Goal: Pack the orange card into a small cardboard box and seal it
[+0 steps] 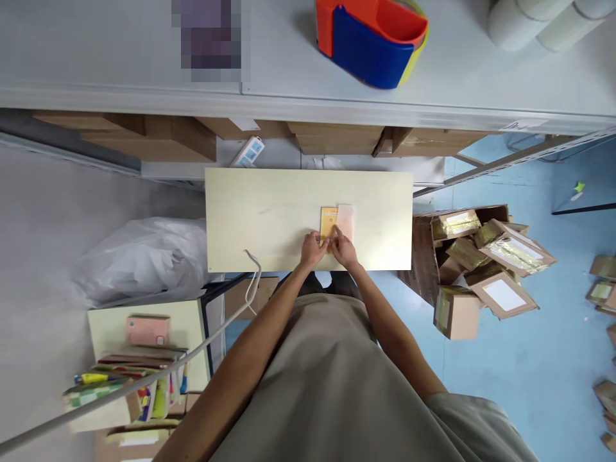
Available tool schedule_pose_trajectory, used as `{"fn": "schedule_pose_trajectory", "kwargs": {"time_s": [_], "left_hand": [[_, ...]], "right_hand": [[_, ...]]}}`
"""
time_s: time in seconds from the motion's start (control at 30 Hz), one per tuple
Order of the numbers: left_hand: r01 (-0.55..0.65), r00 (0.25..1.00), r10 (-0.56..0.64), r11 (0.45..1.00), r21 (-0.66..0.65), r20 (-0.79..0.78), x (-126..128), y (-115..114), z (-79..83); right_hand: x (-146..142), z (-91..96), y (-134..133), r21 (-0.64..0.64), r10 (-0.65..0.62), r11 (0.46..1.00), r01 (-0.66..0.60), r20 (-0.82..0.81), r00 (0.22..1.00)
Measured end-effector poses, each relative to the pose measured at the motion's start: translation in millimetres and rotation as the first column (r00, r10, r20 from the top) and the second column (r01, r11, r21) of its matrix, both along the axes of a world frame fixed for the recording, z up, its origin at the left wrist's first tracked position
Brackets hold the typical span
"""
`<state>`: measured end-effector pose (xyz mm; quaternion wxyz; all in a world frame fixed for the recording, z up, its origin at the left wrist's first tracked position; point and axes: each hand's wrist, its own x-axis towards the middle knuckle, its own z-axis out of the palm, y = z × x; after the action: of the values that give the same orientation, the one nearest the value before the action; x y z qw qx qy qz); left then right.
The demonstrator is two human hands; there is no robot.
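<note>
A flat yellow packet (329, 220) with small dark print lies on the cream tabletop (260, 218). To its right, a pale pink-white sheet (346, 218) adjoins it; which one overlaps the other is hard to make out. My left hand (312, 250) is closed at the packet's lower left edge, with its thumb toward the bottom. From the right, my right hand (344, 250) grips the packet's lower right side, its index finger pressing on the yellow face. The fingertips partly hide the lower ends of both flat items.
An overfilled carton of taped boxes (500, 256) stands right of the table. At left are a white plastic bag (144, 260) and a grey cable (212, 337). A shelf edge (308, 106) crosses ahead, bearing a red-and-blue tape dispenser (370, 45), with cartons (341, 138) below.
</note>
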<state>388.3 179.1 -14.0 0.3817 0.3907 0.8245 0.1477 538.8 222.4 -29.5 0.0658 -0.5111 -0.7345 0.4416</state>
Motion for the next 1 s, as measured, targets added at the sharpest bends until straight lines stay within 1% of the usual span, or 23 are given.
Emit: {"fn": "schedule_pose_trajectory", "kwargs": {"time_s": [0.07, 0.13, 0.2, 0.27, 0.3, 0.33, 0.4, 0.47, 0.53, 0.63, 0.7, 0.77, 0.93, 1.0], "left_hand": [[-0.010, 1.000, 0.009, 0.999, -0.048, -0.020, 4.2, 3.2, 2.3], [-0.017, 0.999, 0.012, 0.995, -0.095, -0.051, 9.5, 6.5, 5.1], [-0.017, 0.996, 0.005, 0.991, -0.133, -0.087, 15.4, 9.0, 8.6], [-0.011, 0.993, -0.008, 0.987, -0.160, -0.118, 21.4, 10.4, 12.3], [-0.008, 0.991, -0.014, 0.985, -0.170, -0.131, 24.1, 10.7, 14.1], [-0.007, 0.990, -0.019, 0.984, -0.179, -0.141, 26.6, 10.8, 15.8], [-0.015, 0.988, -0.015, 0.981, -0.194, -0.154, 30.6, 10.9, 19.0], [-0.022, 0.989, -0.009, 0.979, -0.201, -0.149, 33.4, 10.8, 22.1], [-0.010, 0.991, -0.019, 0.979, -0.206, -0.135, 35.1, 10.3, 25.4], [0.027, 0.992, -0.051, 0.976, -0.216, -0.111, 37.0, 9.1, 31.5], [0.035, 0.993, -0.057, 0.976, -0.214, -0.099, 39.4, 8.9, 36.2], [0.028, 0.995, -0.047, 0.977, -0.211, -0.086, 43.6, 10.1, 40.7], [-0.011, 0.998, -0.004, 0.964, -0.264, -0.055, 56.5, 18.4, 46.5], [-0.034, 0.999, 0.022, 0.958, -0.286, -0.044, 56.6, 19.6, 45.7]], "right_hand": [[3.1, -0.9, 2.7, -0.004, 0.035, 0.999, -0.035, 0.008, 0.999], [5.6, 3.0, 8.1, -0.046, 0.079, 0.996, -0.077, 0.040, 0.996], [6.9, 10.9, 16.2, -0.086, 0.134, 0.988, -0.126, 0.095, 0.986], [8.3, 20.7, 26.6, -0.092, 0.160, 0.985, -0.146, 0.172, 0.972], [9.5, 25.4, 32.4, -0.079, 0.145, 0.988, -0.131, 0.209, 0.967], [11.0, 29.5, 38.6, -0.055, 0.103, 0.994, -0.093, 0.243, 0.965], [14.5, 34.5, 51.5, 0.013, -0.046, 0.999, 0.044, 0.283, 0.958], [16.7, 34.6, 64.2, 0.049, -0.208, 0.978, 0.203, 0.297, 0.932], [15.9, 31.2, 75.6, 0.029, -0.320, 0.944, 0.328, 0.312, 0.895], [9.3, 25.5, 89.2, -0.065, -0.387, 0.899, 0.433, 0.345, 0.855], [3.8, 24.6, 96.0, -0.112, -0.384, 0.888, 0.447, 0.355, 0.852], [-1.6, 26.2, 100.8, -0.129, -0.361, 0.894, 0.429, 0.360, 0.860], [-16.5, 36.1, 104.9, -0.096, -0.334, 0.915, 0.392, 0.365, 0.869], [-20.6, 41.4, 104.0, -0.091, -0.291, 0.936, 0.340, 0.344, 0.893]]}}
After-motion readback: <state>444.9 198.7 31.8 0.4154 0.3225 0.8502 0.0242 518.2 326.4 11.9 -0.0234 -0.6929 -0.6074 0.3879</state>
